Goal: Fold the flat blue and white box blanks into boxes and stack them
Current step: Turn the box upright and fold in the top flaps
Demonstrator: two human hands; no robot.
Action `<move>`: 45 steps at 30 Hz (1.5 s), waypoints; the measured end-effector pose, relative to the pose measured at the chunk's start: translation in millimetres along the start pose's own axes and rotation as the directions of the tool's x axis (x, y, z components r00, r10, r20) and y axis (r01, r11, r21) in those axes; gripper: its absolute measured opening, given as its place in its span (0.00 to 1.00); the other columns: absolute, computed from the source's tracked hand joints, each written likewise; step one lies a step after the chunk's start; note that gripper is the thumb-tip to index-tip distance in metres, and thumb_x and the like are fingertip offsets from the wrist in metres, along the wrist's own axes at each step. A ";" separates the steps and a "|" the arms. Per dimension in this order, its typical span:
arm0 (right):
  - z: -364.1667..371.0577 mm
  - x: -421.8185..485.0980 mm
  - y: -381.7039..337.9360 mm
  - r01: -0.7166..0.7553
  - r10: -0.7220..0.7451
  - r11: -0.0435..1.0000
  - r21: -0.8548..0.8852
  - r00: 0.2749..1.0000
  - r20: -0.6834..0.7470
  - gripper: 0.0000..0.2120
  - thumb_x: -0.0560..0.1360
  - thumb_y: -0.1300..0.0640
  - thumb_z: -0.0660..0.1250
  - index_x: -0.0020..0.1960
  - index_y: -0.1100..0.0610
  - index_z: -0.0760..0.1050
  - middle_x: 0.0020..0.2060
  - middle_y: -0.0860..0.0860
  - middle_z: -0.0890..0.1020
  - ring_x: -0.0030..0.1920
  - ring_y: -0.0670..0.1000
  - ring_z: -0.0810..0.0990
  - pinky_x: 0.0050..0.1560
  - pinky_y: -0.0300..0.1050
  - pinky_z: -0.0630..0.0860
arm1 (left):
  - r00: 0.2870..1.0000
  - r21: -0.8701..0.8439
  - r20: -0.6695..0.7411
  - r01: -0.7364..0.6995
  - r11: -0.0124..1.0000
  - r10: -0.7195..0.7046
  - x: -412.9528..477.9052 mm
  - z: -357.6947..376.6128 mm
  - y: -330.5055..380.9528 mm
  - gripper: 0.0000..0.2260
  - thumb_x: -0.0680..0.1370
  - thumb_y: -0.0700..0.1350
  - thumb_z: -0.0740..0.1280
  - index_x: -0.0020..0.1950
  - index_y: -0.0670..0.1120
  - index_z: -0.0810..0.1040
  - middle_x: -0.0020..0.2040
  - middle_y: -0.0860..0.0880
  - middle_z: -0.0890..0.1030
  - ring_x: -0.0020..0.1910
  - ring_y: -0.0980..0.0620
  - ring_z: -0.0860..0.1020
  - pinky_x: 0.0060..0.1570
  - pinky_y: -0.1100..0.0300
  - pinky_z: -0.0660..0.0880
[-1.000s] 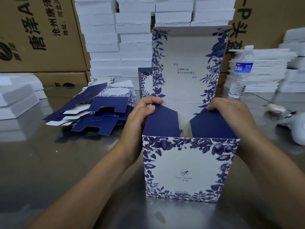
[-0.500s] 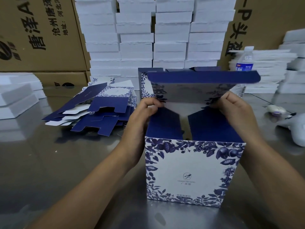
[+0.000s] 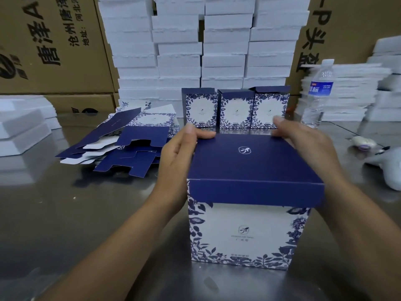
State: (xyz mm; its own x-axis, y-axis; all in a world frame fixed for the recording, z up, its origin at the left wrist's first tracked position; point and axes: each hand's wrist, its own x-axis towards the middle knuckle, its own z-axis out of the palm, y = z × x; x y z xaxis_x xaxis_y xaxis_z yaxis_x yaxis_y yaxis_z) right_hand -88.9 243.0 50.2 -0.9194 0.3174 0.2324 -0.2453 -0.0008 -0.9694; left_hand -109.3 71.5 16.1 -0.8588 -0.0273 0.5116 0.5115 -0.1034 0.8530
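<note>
A blue and white floral box (image 3: 243, 233) stands upright on the metal table in front of me. Its dark blue lid (image 3: 249, 161) lies folded down flat over the top, and its front tuck flap hangs outside the front wall. My left hand (image 3: 180, 155) holds the box's left side, thumb pressing the lid's far left corner. My right hand (image 3: 308, 144) holds the right side, fingers on the lid's far right corner. Three folded boxes (image 3: 235, 109) stand in a row behind. A loose pile of flat blanks (image 3: 128, 142) lies to the left.
White foam trays (image 3: 201, 46) are stacked high at the back, with more at the left (image 3: 21, 131) and right (image 3: 351, 92). A water bottle (image 3: 318, 94) stands at the right. A white tool (image 3: 388, 168) and a small white object (image 3: 363, 143) lie at the right edge. Brown cartons (image 3: 50, 44) line the wall.
The lid, upright a second ago, has swung down over the two inner side flaps and now covers the top. Both hands moved back to its rear corners.
</note>
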 end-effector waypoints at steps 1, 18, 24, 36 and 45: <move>0.1 -1.7 0.0 0.015 -0.015 1.000 0.006 1.000 0.027 0.11 0.73 0.55 0.69 0.35 0.59 0.73 0.19 0.44 0.73 0.19 0.40 0.70 0.21 0.27 0.65 | 1.000 0.001 0.016 -0.003 1.000 0.003 0.7 -0.8 0.6 0.15 0.76 0.54 0.58 0.38 0.49 0.80 0.36 0.60 0.81 0.35 0.64 0.78 0.35 0.74 0.72; -0.2 -5.6 -9.8 -0.309 0.267 0.935 0.175 0.937 0.226 0.08 0.75 0.54 0.65 0.40 0.57 0.75 0.23 0.49 0.78 0.20 0.45 0.75 0.20 0.31 0.70 | 0.883 0.259 0.262 0.323 0.910 -0.388 28.5 -10.1 35.9 0.05 0.73 0.41 0.72 0.43 0.51 0.83 0.40 0.51 0.82 0.39 0.53 0.81 0.48 0.57 0.77; -4.1 -7.9 -11.7 -0.355 0.308 0.931 0.081 0.886 0.347 0.10 0.64 0.56 0.69 0.44 0.58 0.80 0.29 0.52 0.83 0.24 0.47 0.80 0.22 0.34 0.74 | 0.842 0.526 0.312 0.233 0.818 -0.441 41.8 16.3 50.6 0.04 0.70 0.49 0.75 0.39 0.50 0.85 0.36 0.51 0.85 0.32 0.58 0.80 0.34 0.68 0.77; -3.3 -2.0 -6.5 -0.389 0.341 0.918 0.082 0.875 0.344 0.09 0.73 0.58 0.66 0.50 0.60 0.80 0.32 0.56 0.82 0.23 0.48 0.78 0.22 0.33 0.73 | 0.812 0.494 0.321 0.296 0.817 -0.488 41.1 31.5 52.2 0.12 0.74 0.44 0.72 0.31 0.47 0.77 0.25 0.52 0.78 0.20 0.58 0.74 0.23 0.72 0.69; 0.9 -3.2 -5.8 -0.378 0.342 0.918 0.121 0.908 0.244 0.05 0.74 0.58 0.66 0.40 0.58 0.76 0.22 0.52 0.78 0.18 0.47 0.74 0.19 0.31 0.68 | 0.838 0.458 0.255 0.335 0.823 -0.483 36.0 18.9 50.8 0.13 0.74 0.46 0.71 0.30 0.46 0.78 0.24 0.52 0.79 0.20 0.57 0.74 0.22 0.72 0.68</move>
State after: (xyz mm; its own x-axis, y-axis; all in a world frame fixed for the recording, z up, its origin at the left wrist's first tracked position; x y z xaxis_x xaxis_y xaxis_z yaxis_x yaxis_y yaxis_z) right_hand -84.8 241.2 55.2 -0.9932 0.0567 -0.1012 0.0852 -0.2358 -0.9681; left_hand -113.7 84.1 79.8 -0.9589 0.2806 0.0429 0.1470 0.3615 0.9207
